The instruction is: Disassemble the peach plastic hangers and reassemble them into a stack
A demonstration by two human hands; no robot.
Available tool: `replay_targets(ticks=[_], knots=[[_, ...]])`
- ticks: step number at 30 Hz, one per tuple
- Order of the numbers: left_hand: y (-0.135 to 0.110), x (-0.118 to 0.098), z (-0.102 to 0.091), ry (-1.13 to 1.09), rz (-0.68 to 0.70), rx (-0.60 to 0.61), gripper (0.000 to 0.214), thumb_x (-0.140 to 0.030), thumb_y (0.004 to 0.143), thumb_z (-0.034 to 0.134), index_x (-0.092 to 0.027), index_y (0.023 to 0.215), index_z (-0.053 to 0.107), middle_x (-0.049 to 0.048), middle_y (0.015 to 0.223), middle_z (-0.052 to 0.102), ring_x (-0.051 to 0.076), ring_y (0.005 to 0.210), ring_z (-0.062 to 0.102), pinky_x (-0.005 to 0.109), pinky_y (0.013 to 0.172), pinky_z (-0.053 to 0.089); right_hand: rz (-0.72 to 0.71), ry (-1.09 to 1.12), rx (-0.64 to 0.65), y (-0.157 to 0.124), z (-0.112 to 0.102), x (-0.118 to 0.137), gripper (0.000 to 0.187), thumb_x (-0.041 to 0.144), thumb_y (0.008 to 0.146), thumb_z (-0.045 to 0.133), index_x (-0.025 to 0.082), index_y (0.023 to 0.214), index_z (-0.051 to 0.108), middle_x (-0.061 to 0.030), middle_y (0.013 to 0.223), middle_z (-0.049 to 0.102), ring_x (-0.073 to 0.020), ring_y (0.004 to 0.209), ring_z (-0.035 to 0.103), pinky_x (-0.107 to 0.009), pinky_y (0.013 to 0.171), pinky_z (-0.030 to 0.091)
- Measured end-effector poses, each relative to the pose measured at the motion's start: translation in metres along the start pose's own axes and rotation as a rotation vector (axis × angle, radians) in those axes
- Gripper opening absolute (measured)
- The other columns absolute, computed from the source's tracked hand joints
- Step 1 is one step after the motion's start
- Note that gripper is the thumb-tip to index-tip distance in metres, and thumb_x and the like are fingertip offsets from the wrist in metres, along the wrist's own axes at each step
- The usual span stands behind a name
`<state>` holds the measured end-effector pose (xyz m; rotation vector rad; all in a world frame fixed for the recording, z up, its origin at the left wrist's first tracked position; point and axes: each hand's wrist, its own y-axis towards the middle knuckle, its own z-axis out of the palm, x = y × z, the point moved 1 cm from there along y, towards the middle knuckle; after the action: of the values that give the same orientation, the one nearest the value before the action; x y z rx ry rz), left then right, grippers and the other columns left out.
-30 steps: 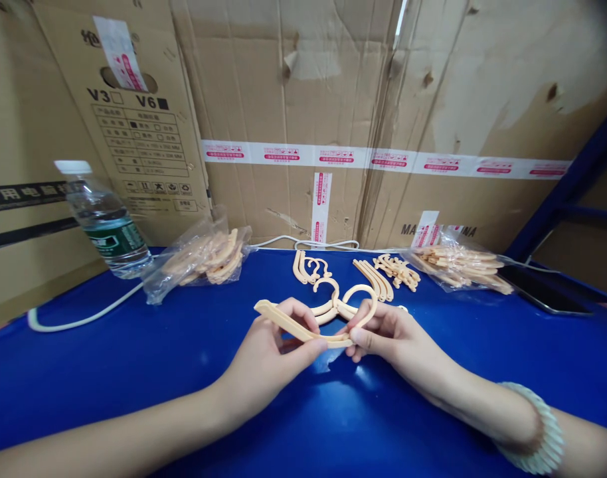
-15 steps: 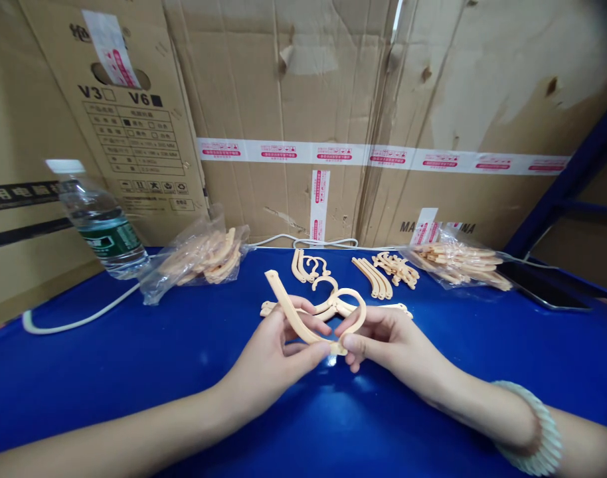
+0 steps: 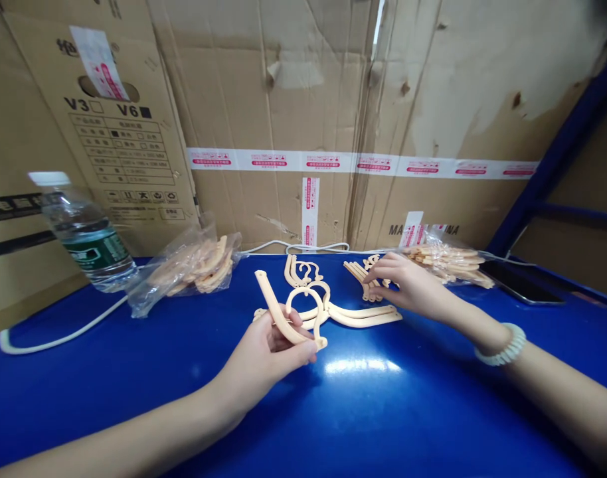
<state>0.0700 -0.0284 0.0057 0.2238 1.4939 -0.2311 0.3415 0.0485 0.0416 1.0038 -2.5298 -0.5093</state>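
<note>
My left hand (image 3: 278, 348) is closed on a partly built plastic hanger (image 3: 273, 307), pinching a curved cream arm near its lower end, where a hook (image 3: 303, 290) joins it. The free end of the arm points up and to the left. Over on the right, my right hand (image 3: 403, 282) reaches over a row of loose hanger arms (image 3: 356, 279), thumb and fingers apart, its fingertips at the row's right side. Small loose hooks (image 3: 370, 261) lie partly hidden behind that hand. Behind the held piece, assembled hangers (image 3: 363, 317) rest on the blue table (image 3: 383, 411).
More arms and hooks (image 3: 298, 269) lie at the back middle. Bagged parts stand at left (image 3: 198, 265) and right (image 3: 443, 259). There is a water bottle (image 3: 91, 242) at far left, a phone (image 3: 522, 285) at right, a white cable (image 3: 59, 346), and cardboard (image 3: 283, 113) behind.
My right hand has let go of the hook and moved right and away from me to the loose arms. My left hand keeps hold of the joined piece. The view has shifted slightly.
</note>
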Motion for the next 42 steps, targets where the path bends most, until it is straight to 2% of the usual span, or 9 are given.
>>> replay_targets(ticks=[4, 12, 15, 18, 21, 23, 26, 34, 42], knots=[[0.001, 0.001, -0.001, 0.022, -0.006, -0.006, 0.036, -0.023, 0.071, 0.077, -0.02, 0.088, 0.045, -0.0051, 0.072, 0.067, 0.011, 0.067, 0.064, 0.024, 0.067, 0.048, -0.025, -0.028, 0.122, -0.001, 0.008, -0.006, 0.014, 0.022, 0.084, 0.066, 0.02, 0.096, 0.074, -0.0103, 0.099, 0.068, -0.0264, 0.097, 0.057, -0.042, 0.087, 0.044], [0.001, 0.003, 0.0, 0.004, 0.017, 0.002, 0.035, -0.026, 0.071, 0.078, -0.019, 0.084, 0.047, -0.0043, 0.072, 0.067, 0.011, 0.065, 0.063, 0.024, 0.066, 0.049, -0.034, 0.116, 0.025, 0.001, 0.02, -0.006, 0.01, 0.018, 0.084, 0.064, 0.019, 0.079, 0.072, -0.0063, 0.084, 0.071, -0.0228, 0.087, 0.061, -0.039, 0.083, 0.044], [0.0, 0.003, 0.0, 0.006, 0.038, -0.005, 0.035, -0.025, 0.07, 0.078, -0.02, 0.084, 0.046, -0.0042, 0.073, 0.067, 0.011, 0.065, 0.064, 0.025, 0.066, 0.05, 0.087, 0.283, -0.204, 0.001, 0.016, 0.002, 0.017, 0.028, 0.092, 0.056, 0.017, 0.09, 0.069, -0.0074, 0.086, 0.07, -0.02, 0.079, 0.063, -0.035, 0.073, 0.048], [0.0, 0.003, 0.001, 0.019, 0.034, -0.001, 0.033, -0.025, 0.071, 0.077, -0.019, 0.083, 0.047, -0.004, 0.073, 0.066, 0.012, 0.066, 0.064, 0.025, 0.066, 0.05, 0.297, 0.716, -0.503, -0.002, 0.011, 0.019, 0.022, 0.038, 0.09, 0.06, 0.017, 0.094, 0.066, -0.0036, 0.074, 0.067, -0.0146, 0.057, 0.06, -0.028, 0.054, 0.046], [0.001, 0.003, 0.001, 0.021, 0.031, 0.012, 0.032, -0.025, 0.071, 0.077, -0.019, 0.082, 0.048, -0.0042, 0.073, 0.065, 0.012, 0.066, 0.064, 0.025, 0.067, 0.05, 0.365, 1.049, -0.614, -0.005, 0.007, 0.044, 0.024, 0.042, 0.082, 0.071, 0.02, 0.091, 0.067, -0.0045, 0.092, 0.07, -0.0123, 0.058, 0.063, -0.024, 0.049, 0.046], [0.001, 0.003, 0.002, 0.013, 0.035, 0.01, 0.032, -0.025, 0.07, 0.077, -0.02, 0.083, 0.048, -0.0043, 0.074, 0.065, 0.012, 0.066, 0.065, 0.026, 0.067, 0.05, 0.401, 1.17, -0.584, -0.007, 0.007, 0.059, 0.024, 0.042, 0.079, 0.074, 0.021, 0.092, 0.069, -0.0055, 0.103, 0.069, -0.0148, 0.07, 0.067, -0.026, 0.059, 0.052], [0.0, 0.002, 0.003, 0.016, 0.033, 0.008, 0.034, -0.026, 0.068, 0.077, -0.02, 0.083, 0.048, -0.0035, 0.073, 0.066, 0.013, 0.064, 0.064, 0.027, 0.065, 0.049, 0.505, 1.265, -0.488, -0.011, 0.012, 0.076, 0.027, 0.044, 0.077, 0.076, 0.02, 0.09, 0.072, -0.0075, 0.099, 0.072, -0.0191, 0.08, 0.069, -0.031, 0.071, 0.054], [0.001, 0.002, 0.003, 0.025, 0.054, 0.049, 0.033, -0.023, 0.071, 0.075, -0.02, 0.083, 0.045, -0.0037, 0.074, 0.064, 0.012, 0.065, 0.061, 0.026, 0.064, 0.048, 0.614, 1.405, -0.321, -0.015, 0.029, 0.09, 0.032, 0.034, 0.064, 0.087, 0.018, 0.083, 0.066, -0.0019, 0.082, 0.07, -0.0128, 0.067, 0.065, -0.027, 0.07, 0.054], [0.0, 0.001, 0.004, 0.019, 0.06, 0.072, 0.032, -0.022, 0.072, 0.074, -0.02, 0.084, 0.044, -0.0039, 0.074, 0.063, 0.011, 0.065, 0.06, 0.025, 0.064, 0.048, 0.606, 1.267, -0.282, -0.017, 0.037, 0.091, 0.038, 0.034, 0.063, 0.087, 0.019, 0.083, 0.058, 0.0023, 0.078, 0.064, -0.0114, 0.064, 0.062, -0.025, 0.064, 0.051]])
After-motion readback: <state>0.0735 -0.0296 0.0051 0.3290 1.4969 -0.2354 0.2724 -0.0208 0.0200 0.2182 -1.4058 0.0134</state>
